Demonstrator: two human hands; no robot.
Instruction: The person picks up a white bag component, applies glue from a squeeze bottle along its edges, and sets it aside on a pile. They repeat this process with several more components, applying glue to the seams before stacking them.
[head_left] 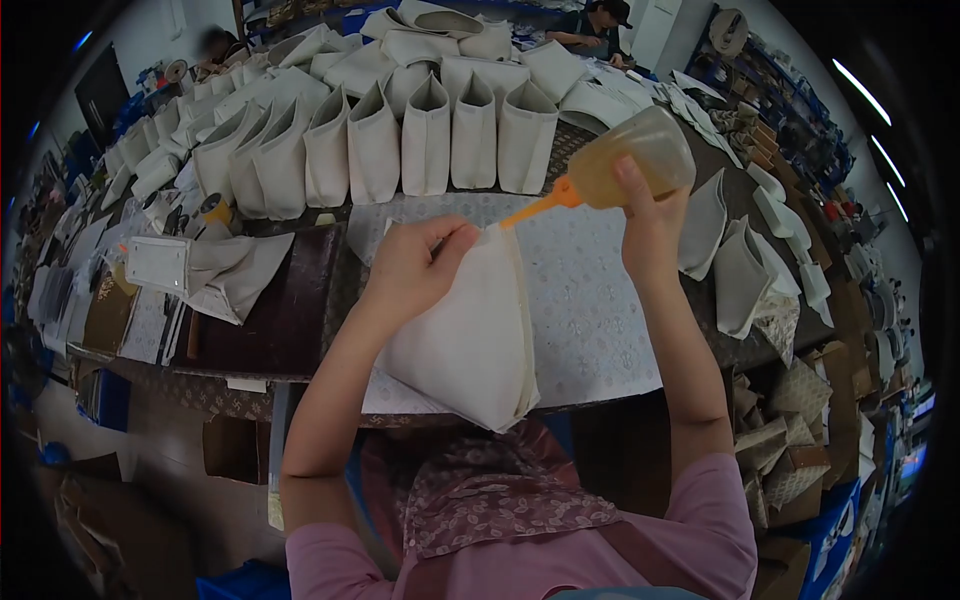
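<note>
My right hand point(655, 215) is wrapped round a clear squeeze bottle point(640, 150) of amber liquid, tilted so that its orange nozzle point(535, 207) points down to the left. The nozzle's tip is at the top edge of a white fabric piece point(460, 340), close to my left hand point(425, 262). With thumb and fingers together, my left hand pinches that top edge. The fabric piece lies on a patterned white sheet point(590, 320), its lower corner reaching past the table's front edge.
Rows of white open pouches point(425, 140) stand behind. To the left are a dark red board point(300, 290) and a folded pouch point(215, 270). More pouches point(740, 275) lie on the right. Two people, one in a dark cap point(600, 30), are at the back.
</note>
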